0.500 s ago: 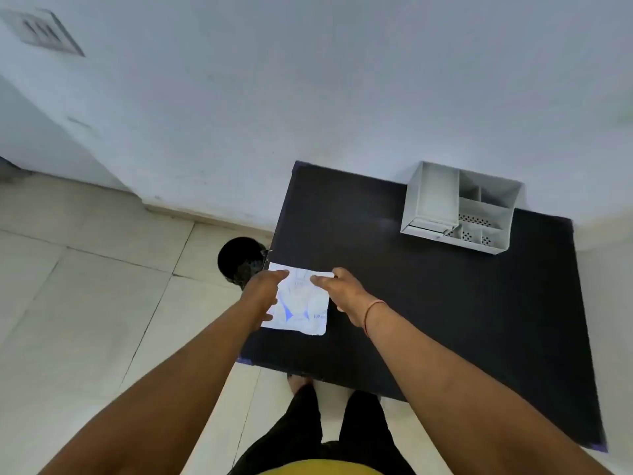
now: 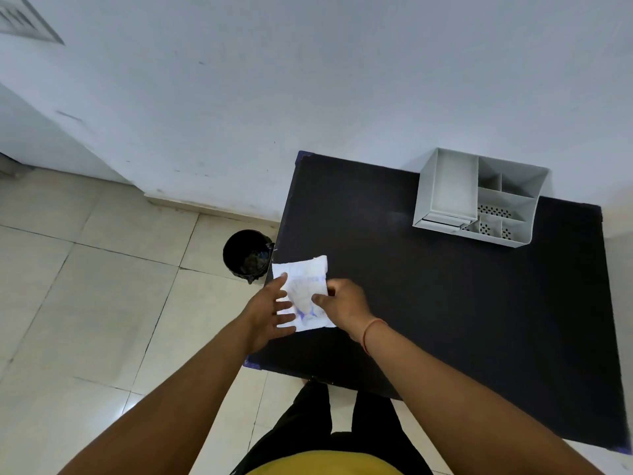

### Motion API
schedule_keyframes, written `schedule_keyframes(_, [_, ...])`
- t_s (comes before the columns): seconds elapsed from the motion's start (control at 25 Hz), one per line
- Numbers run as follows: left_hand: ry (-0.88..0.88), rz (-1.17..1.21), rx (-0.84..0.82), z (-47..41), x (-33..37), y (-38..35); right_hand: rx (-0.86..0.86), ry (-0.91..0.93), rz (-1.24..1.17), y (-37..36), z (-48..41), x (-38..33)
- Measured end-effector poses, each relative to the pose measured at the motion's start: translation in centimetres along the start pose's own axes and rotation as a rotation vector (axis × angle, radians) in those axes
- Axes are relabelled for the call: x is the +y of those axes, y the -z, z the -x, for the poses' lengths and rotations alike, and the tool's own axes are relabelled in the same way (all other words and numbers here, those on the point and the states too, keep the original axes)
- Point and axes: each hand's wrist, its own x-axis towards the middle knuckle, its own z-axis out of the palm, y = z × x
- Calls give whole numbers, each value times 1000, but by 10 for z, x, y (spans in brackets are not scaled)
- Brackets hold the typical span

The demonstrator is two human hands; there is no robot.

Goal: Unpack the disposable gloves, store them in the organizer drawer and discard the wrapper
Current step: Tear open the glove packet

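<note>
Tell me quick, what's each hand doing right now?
Left hand: open, fingers spread, resting on the packet.
Right hand: closed, pinching the packet's right edge.

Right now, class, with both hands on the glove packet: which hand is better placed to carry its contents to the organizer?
Probably the right hand: the organizer sits far right on the table. The left hand lies open on the packet, nearer the bin.
</note>
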Motion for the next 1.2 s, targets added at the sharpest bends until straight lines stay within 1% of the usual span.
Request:
schedule_keyframes(0.08, [3, 165, -123, 11, 9, -8, 222, 451, 398, 20, 27, -13])
schedule_keyframes(0.12, [-16, 238, -167, 20, 14, -15, 280, 638, 564, 32, 42, -17])
schedule_keyframes(0.16, [-40, 292, -201, 29, 19, -23, 274, 764, 688, 43, 54, -17])
schedule_keyframes(0.2, [-56, 311, -216, 32, 23, -33, 231, 802, 756, 53, 63, -17])
schedule_keyframes(0.24, [-70, 305, -233, 36, 27, -43, 175, 766, 753, 62, 70, -16])
schedule_keyframes(0.28, [-83, 279, -233, 41, 31, -54, 125, 663, 689, 72, 77, -17])
schedule_keyframes(0.32, [-99, 249, -237, 44, 33, -64, 113, 546, 571, 82, 84, -20])
schedule_keyframes(0.4, [-153, 161, -244, 47, 38, -81, 170, 348, 322, 99, 95, -26])
schedule_keyframes(0.48, [-201, 68, -275, 50, 40, -94, 242, 239, 273, 113, 96, -30])
schedule_keyframes(0.52, [-220, 17, -292, 51, 41, -99, 237, 187, 275, 121, 95, -31])
schedule_keyframes(0.64, [-241, -59, -324, 57, 43, -110, 143, -2, 182, 139, 97, -33])
schedule_keyframes(0.68, [-247, -65, -331, 58, 43, -113, 121, -34, 152, 145, 98, -30])
schedule_keyframes(0.76, [-244, -61, -346, 64, 42, -124, 69, -21, 90, 156, 104, -24])
schedule_keyframes(0.88, [-208, -34, -343, 74, 40, -142, 3, 82, -18, 176, 118, -14])
schedule_keyframes(1.0, [-149, -12, -301, 76, 40, -156, -22, 139, 1, 193, 130, -1])
schedule_keyframes(1.12, [-68, 12, -288, 81, 39, -174, 5, 138, 113, 208, 136, 11])
schedule_keyframes(1.16, [-45, 47, -305, 84, 38, -182, 62, 155, 125, 212, 136, 14])
schedule_keyframes(1.2, [-35, 85, -315, 88, 36, -189, 143, 176, 86, 215, 136, 17])
